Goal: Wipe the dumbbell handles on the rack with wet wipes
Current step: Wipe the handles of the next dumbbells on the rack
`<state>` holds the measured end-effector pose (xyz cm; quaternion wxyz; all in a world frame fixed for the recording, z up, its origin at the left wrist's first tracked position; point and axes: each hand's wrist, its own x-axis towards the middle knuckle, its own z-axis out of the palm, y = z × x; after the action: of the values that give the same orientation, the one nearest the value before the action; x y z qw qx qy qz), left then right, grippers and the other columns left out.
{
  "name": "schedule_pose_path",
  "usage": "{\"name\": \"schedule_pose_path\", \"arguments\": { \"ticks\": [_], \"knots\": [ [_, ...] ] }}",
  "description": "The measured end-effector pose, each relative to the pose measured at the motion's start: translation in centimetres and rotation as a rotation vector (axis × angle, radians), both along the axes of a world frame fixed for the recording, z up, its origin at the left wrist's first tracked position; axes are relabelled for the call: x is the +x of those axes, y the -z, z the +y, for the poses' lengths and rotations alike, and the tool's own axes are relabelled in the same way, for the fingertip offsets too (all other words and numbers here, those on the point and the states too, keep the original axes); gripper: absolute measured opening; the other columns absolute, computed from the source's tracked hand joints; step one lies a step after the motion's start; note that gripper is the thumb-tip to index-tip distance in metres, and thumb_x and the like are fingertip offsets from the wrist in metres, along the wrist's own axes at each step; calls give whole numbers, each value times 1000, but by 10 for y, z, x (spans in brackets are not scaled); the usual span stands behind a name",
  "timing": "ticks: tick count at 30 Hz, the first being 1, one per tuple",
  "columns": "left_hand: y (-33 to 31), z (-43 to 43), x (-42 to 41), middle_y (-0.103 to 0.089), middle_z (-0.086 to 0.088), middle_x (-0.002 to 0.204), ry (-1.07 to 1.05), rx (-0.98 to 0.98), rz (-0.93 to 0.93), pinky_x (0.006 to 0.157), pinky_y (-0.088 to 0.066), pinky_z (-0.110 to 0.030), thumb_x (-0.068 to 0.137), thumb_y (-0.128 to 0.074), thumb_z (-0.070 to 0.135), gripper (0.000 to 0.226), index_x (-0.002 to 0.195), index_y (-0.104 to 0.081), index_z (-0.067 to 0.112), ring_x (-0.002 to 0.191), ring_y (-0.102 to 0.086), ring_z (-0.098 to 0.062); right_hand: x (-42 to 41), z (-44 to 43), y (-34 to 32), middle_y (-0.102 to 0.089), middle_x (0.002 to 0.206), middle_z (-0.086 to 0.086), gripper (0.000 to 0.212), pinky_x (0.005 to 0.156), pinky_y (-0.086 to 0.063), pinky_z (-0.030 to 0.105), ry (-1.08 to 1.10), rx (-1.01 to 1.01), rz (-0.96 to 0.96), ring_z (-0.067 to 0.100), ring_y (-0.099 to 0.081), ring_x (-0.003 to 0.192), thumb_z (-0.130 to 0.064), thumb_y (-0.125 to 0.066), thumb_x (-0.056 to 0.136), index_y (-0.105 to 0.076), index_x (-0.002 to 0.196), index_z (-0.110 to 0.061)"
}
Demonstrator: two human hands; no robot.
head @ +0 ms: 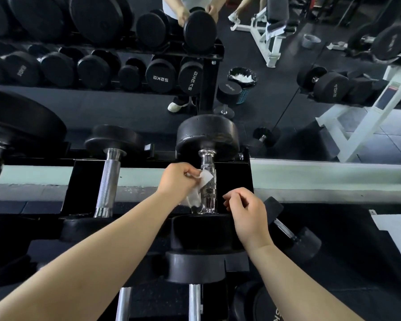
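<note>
A black dumbbell lies on the rack (83,181) straight ahead, its shiny chrome handle (208,179) pointing away from me. My left hand (177,179) pinches a white wet wipe (200,185) and holds it against the handle's left side. My right hand (247,214) hovers just right of the handle's near end, fingers loosely curled, holding nothing. A second dumbbell with a knurled handle (108,181) lies to the left.
A mirror behind the rack reflects rows of dumbbells, a person's hands and a lined bin (242,77) holding white wipes. A small dumbbell (289,230) lies low on the right. More chrome handles (194,302) sit on the lower tier. A white bench frame (357,126) stands right.
</note>
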<state>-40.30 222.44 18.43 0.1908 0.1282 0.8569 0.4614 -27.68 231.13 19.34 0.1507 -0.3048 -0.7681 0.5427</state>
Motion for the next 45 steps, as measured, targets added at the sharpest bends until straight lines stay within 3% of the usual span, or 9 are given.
{"name": "schedule_pose_path", "arguments": {
  "ticks": [4,13,20,24,27,32,38,41,45],
  "knots": [
    [9,-14,13,-67,-10,90,183,-257,-59,47,-37,-10,80,-60,1,17,93,-70,5,75,-52,-13,1,0,-1,-54,62,-4,31,52,-37,9,-5,-16,-8,9,-47,60,-7,-44,87,-56,64,-23],
    [5,4,-26,-64,-10,116,-137,-66,-24,76,-36,-18,91,-47,8,27,112,-65,10,107,-56,-23,-1,1,0,-54,59,-4,33,52,-37,10,-18,0,12,3,-47,55,-3,-44,88,-57,63,-22],
    [12,11,-18,-59,-6,74,-208,478,-787,68,-49,-28,90,-51,5,16,77,-55,12,63,-56,-16,0,2,2,-54,60,-3,32,54,-38,13,-15,-3,19,6,-47,56,-4,-45,87,-58,64,-21],
    [16,-10,-12,-58,2,48,32,346,-763,48,-44,-19,91,-48,1,24,69,-50,11,43,-55,-8,-2,2,3,-54,58,-4,34,57,-40,18,0,-28,16,13,-49,60,-3,-45,87,-57,61,-23],
    [16,-18,-9,-58,-1,55,137,237,-732,49,-45,-19,91,-48,0,24,69,-51,11,47,-55,-8,-2,1,3,-55,58,-5,35,55,-39,14,3,-37,14,12,-50,60,-3,-46,87,-57,60,-23],
    [14,6,-13,-58,-1,56,-192,464,-660,40,-44,-13,90,-49,0,23,71,-52,12,38,-54,-3,-2,1,3,-55,60,-4,33,57,-40,18,0,-28,10,12,-49,61,-4,-45,87,-58,62,-22],
    [27,-25,2,-57,2,54,195,112,-576,51,-30,-22,90,-53,9,23,68,-56,15,54,-42,-16,-2,1,3,-56,60,-8,34,53,-38,13,10,-30,2,13,-51,60,-4,-46,86,-57,60,-24],
    [15,-38,3,-55,-1,61,32,194,-483,45,-34,-17,87,-57,6,13,76,-59,12,47,-47,-10,-1,-1,1,-54,61,-6,33,51,-37,9,2,-30,0,12,-49,60,-6,-45,87,-56,62,-24],
    [-10,-57,8,-61,3,73,-101,264,-324,63,-47,-22,84,-61,8,7,88,-65,13,68,-57,-13,0,-3,-4,-57,70,-7,23,57,-38,6,0,-1,-17,11,-51,70,-12,-45,90,-57,75,-25]
  ]
}}
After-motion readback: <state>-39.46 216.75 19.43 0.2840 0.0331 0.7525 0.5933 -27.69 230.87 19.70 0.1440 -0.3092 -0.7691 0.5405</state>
